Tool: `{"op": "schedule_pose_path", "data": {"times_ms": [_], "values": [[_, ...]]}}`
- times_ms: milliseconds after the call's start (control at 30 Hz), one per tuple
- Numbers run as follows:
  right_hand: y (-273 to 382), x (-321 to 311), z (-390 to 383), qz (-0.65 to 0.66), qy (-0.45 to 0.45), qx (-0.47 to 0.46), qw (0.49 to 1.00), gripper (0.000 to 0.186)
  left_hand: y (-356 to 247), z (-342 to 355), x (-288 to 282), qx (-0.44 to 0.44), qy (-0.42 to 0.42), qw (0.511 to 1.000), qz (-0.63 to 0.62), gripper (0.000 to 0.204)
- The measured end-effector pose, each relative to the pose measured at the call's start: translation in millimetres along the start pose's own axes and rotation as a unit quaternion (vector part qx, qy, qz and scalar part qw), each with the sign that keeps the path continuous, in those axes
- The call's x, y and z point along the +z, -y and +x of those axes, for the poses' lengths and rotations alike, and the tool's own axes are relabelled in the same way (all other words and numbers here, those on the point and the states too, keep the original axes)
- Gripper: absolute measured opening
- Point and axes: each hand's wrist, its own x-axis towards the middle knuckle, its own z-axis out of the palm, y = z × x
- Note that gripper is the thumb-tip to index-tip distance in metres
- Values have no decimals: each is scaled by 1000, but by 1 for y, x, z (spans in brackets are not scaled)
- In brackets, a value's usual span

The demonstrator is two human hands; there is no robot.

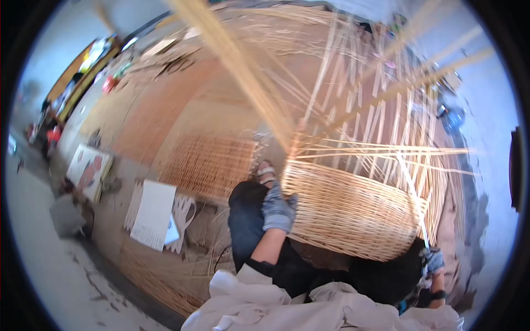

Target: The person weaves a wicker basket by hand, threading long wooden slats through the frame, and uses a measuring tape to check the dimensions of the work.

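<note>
A woven wicker basket (pixel 353 209) rests across my lap, with long loose rods (pixel 381 105) fanning upward and away from its far edge. At its left end, my left hand (pixel 280 208), in a grey glove, is closed on the basket's edge. Low on the right, my right hand (pixel 432 260), also gloved, is closed around a pale, thin rod (pixel 412 190). That rod slants up from the hand across the basket's right end to its far side. The fingertips of my right hand are partly hidden.
A flat woven wicker panel (pixel 210 165) lies on the floor at my left, by my sandalled foot (pixel 266 174). Nearby are a white paper sheet (pixel 153 212) and a white box (pixel 88 171). Loose rods (pixel 157 284) lie at lower left. A blue-grey wall (pixel 486 110) stands on the right.
</note>
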Motion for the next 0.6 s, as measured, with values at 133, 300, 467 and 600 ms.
{"op": "schedule_pose_path", "data": {"times_ms": [133, 300, 467, 600], "values": [[7, 17, -10, -97, -74, -91, 988, 14, 16, 4, 17, -27, 39, 998, -34, 54], [-24, -23, -30, -10, -124, -180, 976, 18, -28, 1, 12, -20, 68, 997, 5, 59], [-71, -45, -17, 436, -127, -194, 870, 28, -23, -8, 7, 8, 84, 970, -226, 42], [-107, -46, -25, 493, -209, -99, 839, 32, 62, 4, 10, -77, 37, 996, -33, 44]]}}
